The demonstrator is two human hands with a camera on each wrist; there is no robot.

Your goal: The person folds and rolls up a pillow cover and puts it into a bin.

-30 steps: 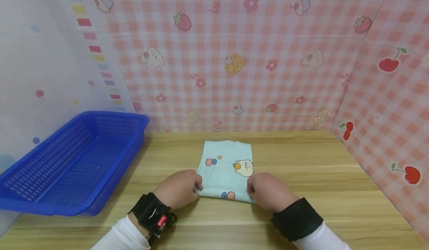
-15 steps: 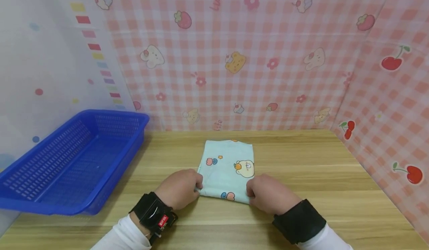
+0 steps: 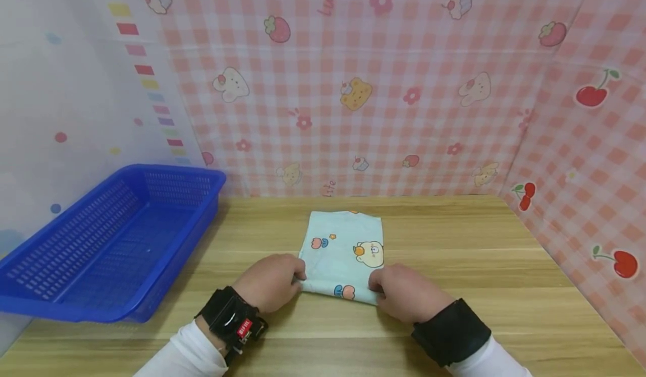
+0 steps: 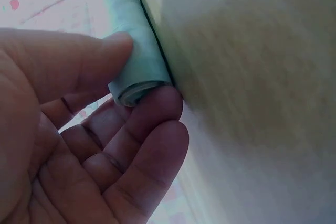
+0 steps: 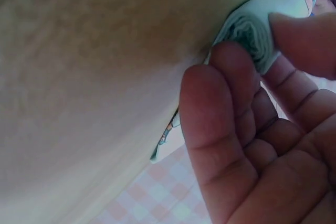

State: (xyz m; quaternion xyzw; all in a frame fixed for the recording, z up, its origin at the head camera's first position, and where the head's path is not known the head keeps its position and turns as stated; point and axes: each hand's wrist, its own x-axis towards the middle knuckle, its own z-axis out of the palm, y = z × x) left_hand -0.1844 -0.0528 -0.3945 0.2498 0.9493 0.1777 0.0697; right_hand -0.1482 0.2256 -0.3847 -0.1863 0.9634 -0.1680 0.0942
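Left hand point(image 3: 272, 283) & right hand point(image 3: 411, 293) are each clamped, thumb vs. fingers, on opp. ends of a pale mint-green printed cloth point(image 3: 339, 259), its near edge rolled btwn them, flat part spread just beyond both on a pale wood-grain tabletop point(image 3: 454, 237). Bright-blue rect. plastic mesh basket point(image 3: 131, 248) is set left of L hand.

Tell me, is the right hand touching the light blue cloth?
Touching. The right wrist view shows it: the right hand pinches the rolled end of the light blue cloth, its thumb against the roll's side.
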